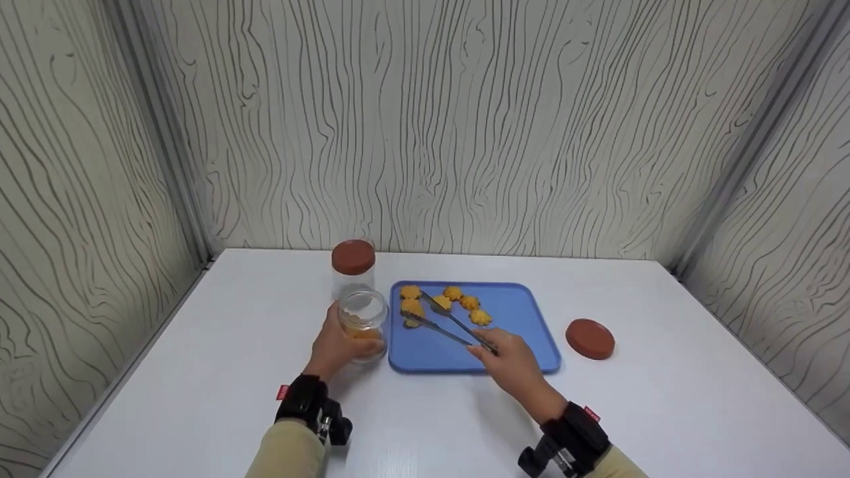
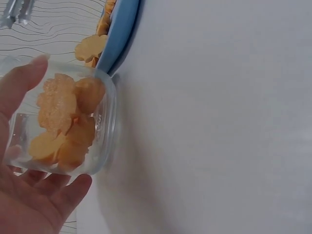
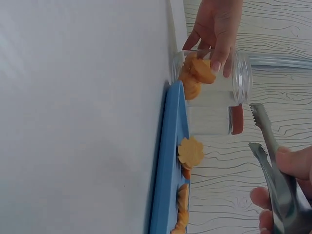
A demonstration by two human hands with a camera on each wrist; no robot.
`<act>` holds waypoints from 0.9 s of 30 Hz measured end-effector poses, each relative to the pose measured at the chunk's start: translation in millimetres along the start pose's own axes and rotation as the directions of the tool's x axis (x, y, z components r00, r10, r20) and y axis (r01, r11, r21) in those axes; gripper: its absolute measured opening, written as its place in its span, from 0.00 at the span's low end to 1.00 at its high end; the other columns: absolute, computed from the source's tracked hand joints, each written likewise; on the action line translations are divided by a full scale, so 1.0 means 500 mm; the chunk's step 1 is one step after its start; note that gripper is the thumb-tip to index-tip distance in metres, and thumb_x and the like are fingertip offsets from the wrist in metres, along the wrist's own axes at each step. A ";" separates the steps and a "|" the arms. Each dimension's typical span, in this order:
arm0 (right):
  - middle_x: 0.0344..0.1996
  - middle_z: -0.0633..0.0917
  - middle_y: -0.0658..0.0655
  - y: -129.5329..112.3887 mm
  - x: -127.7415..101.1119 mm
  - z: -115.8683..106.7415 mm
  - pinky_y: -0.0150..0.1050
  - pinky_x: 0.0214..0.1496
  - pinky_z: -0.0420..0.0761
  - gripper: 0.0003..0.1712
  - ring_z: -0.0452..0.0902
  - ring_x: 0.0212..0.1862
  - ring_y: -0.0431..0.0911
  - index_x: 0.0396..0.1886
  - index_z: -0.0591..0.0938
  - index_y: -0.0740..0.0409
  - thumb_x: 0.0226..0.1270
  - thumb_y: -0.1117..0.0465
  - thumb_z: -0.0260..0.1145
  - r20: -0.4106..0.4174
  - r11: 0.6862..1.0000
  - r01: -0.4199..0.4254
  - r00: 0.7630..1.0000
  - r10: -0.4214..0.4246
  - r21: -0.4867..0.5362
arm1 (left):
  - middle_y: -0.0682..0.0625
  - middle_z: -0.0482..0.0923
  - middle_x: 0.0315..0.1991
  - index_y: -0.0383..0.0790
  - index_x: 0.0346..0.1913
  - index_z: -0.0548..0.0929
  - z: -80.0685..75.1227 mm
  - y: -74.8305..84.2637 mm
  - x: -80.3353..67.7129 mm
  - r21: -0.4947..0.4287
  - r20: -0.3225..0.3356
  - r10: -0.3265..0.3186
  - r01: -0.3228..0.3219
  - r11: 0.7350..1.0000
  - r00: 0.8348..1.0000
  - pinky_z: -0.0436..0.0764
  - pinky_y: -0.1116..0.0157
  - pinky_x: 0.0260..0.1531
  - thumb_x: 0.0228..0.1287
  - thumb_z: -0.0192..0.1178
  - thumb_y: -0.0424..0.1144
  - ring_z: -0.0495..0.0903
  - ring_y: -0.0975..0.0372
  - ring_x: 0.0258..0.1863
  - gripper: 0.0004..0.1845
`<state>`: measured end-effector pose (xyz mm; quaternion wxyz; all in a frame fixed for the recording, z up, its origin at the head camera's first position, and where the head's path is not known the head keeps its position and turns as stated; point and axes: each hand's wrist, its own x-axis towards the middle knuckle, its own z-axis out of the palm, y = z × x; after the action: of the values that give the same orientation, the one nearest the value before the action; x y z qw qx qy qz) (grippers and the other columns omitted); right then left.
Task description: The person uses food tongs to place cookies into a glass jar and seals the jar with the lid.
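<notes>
Your left hand point(image 1: 337, 343) grips the open jar point(image 1: 363, 323) of cookies on the bench, touching the blue tray point(image 1: 524, 332). Your right hand point(image 1: 508, 360) pinches tongs point(image 1: 443, 320), tips parted above the tray's cookies point(image 1: 441, 302).

Capped jar point(image 1: 352, 269) behind, loose brown lid point(image 1: 590, 339) on white table point(image 1: 199, 372)

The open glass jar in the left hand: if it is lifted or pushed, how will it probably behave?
The open jar looks like smooth clear glass, so it is probably slippery and breakable. It holds only a few cookies, so likely light. With no lid on, tilting could spill them; the left hand wraps round its side.
</notes>
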<state>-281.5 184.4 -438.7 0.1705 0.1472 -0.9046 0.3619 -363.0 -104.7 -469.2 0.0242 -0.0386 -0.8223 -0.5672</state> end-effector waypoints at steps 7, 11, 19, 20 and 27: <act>0.44 0.84 0.64 0.017 -0.009 -0.023 0.46 0.39 0.79 0.19 0.81 0.45 0.56 0.51 0.82 0.68 0.64 0.61 0.68 -0.020 0.997 -0.070 0.997 0.070 -0.014 | 0.35 0.65 0.66 0.35 0.73 0.52 -0.004 0.002 -0.001 -0.019 0.015 -0.035 0.036 0.999 0.999 0.62 0.46 0.65 0.43 0.79 0.39 0.65 0.45 0.65 0.57; 0.43 0.85 0.62 0.030 -0.015 -0.038 0.43 0.38 0.79 0.18 0.81 0.42 0.52 0.50 0.83 0.69 0.63 0.62 0.69 -0.034 0.994 -0.104 0.994 0.102 -0.037 | 0.34 0.64 0.66 0.34 0.73 0.51 -0.006 0.006 -0.003 -0.009 0.020 -0.044 0.045 0.999 0.999 0.62 0.46 0.65 0.44 0.79 0.39 0.64 0.44 0.66 0.58; 0.43 0.85 0.62 0.054 -0.027 -0.064 0.45 0.38 0.78 0.19 0.80 0.42 0.52 0.50 0.83 0.69 0.63 0.62 0.69 -0.049 0.985 -0.142 0.989 0.137 -0.094 | 0.32 0.63 0.67 0.32 0.73 0.50 -0.009 0.009 -0.003 -0.004 0.028 -0.042 0.043 0.999 0.999 0.60 0.46 0.66 0.43 0.79 0.37 0.63 0.43 0.66 0.58; 0.43 0.85 0.62 0.057 -0.029 -0.066 0.45 0.38 0.78 0.18 0.80 0.41 0.52 0.50 0.83 0.69 0.63 0.63 0.69 -0.051 0.985 -0.147 0.988 0.143 -0.094 | 0.32 0.63 0.67 0.32 0.73 0.50 -0.008 0.008 -0.004 -0.005 0.029 -0.042 0.043 0.999 0.999 0.60 0.46 0.66 0.43 0.79 0.37 0.62 0.43 0.66 0.58; 0.45 0.85 0.66 0.080 -0.039 -0.084 0.46 0.39 0.78 0.18 0.81 0.46 0.56 0.49 0.83 0.71 0.62 0.64 0.69 -0.043 0.969 -0.189 0.982 0.184 -0.158 | 0.32 0.63 0.66 0.32 0.73 0.50 -0.005 0.009 -0.006 -0.006 0.036 -0.044 0.044 0.999 0.998 0.61 0.46 0.66 0.43 0.79 0.38 0.63 0.43 0.66 0.58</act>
<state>-271.4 244.5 -442.4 0.1600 0.0421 -0.9383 0.3038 -359.5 -105.4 -464.3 -0.0034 -0.0306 -0.8212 -0.5698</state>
